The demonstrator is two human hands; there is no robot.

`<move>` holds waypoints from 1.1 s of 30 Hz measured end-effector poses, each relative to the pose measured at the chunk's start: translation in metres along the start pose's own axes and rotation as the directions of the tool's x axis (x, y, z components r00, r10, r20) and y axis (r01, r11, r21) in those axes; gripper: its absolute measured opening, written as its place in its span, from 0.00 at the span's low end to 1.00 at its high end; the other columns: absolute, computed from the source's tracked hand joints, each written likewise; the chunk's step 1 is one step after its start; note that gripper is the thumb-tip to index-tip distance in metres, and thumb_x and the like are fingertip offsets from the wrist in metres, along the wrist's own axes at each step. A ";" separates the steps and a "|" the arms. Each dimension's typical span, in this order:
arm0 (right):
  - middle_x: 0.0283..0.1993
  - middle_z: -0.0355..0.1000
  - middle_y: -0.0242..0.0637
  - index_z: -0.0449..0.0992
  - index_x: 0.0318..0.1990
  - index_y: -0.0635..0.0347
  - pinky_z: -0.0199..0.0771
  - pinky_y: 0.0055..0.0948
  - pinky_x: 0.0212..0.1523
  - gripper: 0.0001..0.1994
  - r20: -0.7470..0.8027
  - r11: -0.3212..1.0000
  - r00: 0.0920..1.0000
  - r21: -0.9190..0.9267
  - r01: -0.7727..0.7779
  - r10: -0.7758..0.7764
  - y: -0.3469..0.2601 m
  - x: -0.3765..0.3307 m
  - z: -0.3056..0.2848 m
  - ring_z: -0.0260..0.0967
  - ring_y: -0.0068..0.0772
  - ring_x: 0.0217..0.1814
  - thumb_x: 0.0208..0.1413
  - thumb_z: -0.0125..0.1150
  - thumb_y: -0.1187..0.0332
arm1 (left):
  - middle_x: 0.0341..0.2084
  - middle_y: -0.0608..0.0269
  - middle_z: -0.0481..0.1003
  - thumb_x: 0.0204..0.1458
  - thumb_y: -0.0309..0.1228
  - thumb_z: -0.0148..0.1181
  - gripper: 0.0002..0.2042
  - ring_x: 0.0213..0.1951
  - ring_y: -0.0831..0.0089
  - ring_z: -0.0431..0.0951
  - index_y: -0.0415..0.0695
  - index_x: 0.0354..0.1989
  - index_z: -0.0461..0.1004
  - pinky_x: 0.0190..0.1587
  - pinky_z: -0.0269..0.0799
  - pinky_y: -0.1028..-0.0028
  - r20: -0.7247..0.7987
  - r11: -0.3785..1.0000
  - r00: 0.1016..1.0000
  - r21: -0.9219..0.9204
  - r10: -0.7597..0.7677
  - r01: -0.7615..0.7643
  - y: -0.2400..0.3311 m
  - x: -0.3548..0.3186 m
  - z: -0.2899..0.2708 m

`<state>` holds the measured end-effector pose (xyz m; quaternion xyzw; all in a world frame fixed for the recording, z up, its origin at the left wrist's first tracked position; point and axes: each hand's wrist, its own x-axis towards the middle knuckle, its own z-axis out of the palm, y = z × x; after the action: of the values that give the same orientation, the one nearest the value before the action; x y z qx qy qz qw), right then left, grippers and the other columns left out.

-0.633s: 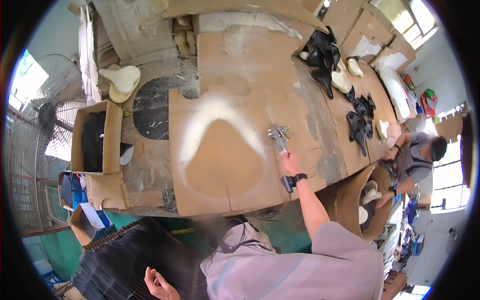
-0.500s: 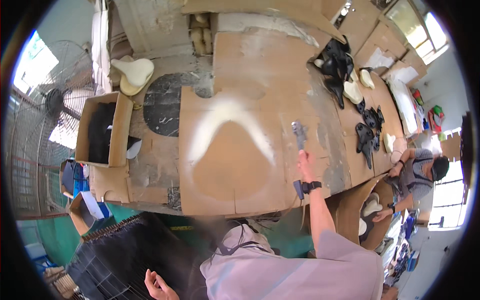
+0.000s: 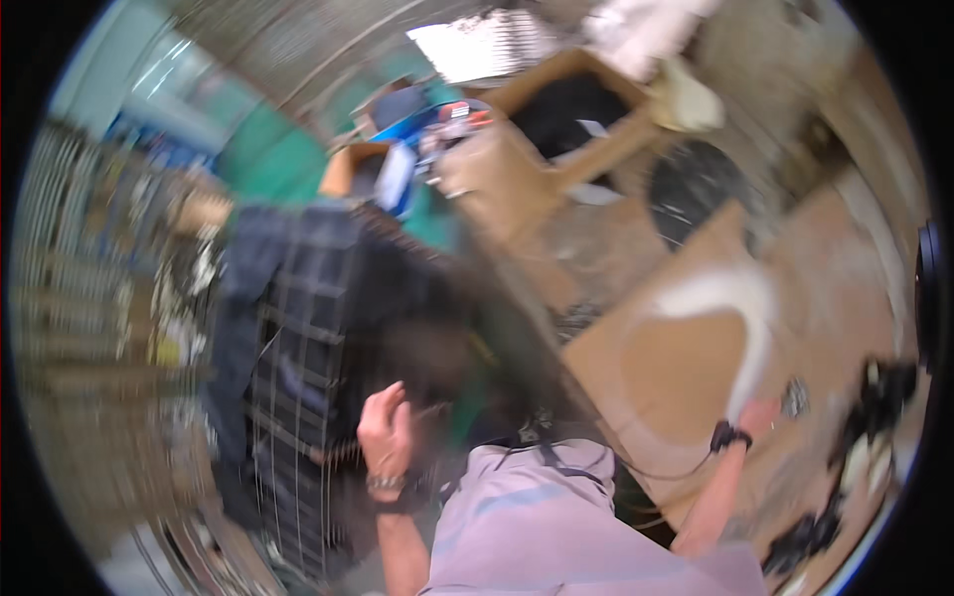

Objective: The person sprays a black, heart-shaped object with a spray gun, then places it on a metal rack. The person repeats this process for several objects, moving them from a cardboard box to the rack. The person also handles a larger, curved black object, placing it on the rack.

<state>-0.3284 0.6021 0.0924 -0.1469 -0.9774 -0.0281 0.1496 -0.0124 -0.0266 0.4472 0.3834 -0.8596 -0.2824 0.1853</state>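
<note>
My right hand (image 3: 759,416), a black band at its wrist, is closed round a small grey spray gun (image 3: 794,397) above the cardboard-covered table. A thin hose (image 3: 676,475) trails from it towards my body. Near it on the cardboard (image 3: 636,377) is an arch-shaped whitish spray mark (image 3: 760,308). My left hand (image 3: 386,429) is raised, empty, its fingers loosely extended, beside a wire rack (image 3: 298,427) draped with black sheet material (image 3: 343,258). The picture is smeared by motion, so the sheets' exact edges are unclear.
Across the table stands an open cardboard box (image 3: 556,174) with black material inside, near a cream saddle-shaped piece (image 3: 688,97). A smaller box (image 3: 363,171) sits by the table's corner. Black pieces (image 3: 879,392) lie along the right side. Blurred racks (image 3: 89,328) stand at left.
My view has swung left towards the rack, so the table now appears on the right. My left hand has come up beside the rack. The spray gun stays in my right hand.
</note>
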 end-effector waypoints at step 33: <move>0.37 0.75 0.34 0.79 0.45 0.64 0.68 0.28 0.48 0.21 0.197 0.146 0.353 0.975 -0.167 -0.915 -0.903 -0.292 -0.327 0.69 0.26 0.41 0.71 0.45 0.55 | 0.62 0.44 0.64 0.62 0.40 0.53 0.25 0.66 0.43 0.61 0.36 0.62 0.67 0.68 0.55 0.48 -0.756 0.650 0.542 0.209 -0.366 0.731 -0.271 0.049 -0.112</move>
<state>-0.2360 -0.3739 0.3066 0.2944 -0.7109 0.5647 -0.2986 0.1667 -0.2509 0.3688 0.7496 -0.6043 0.0609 0.2632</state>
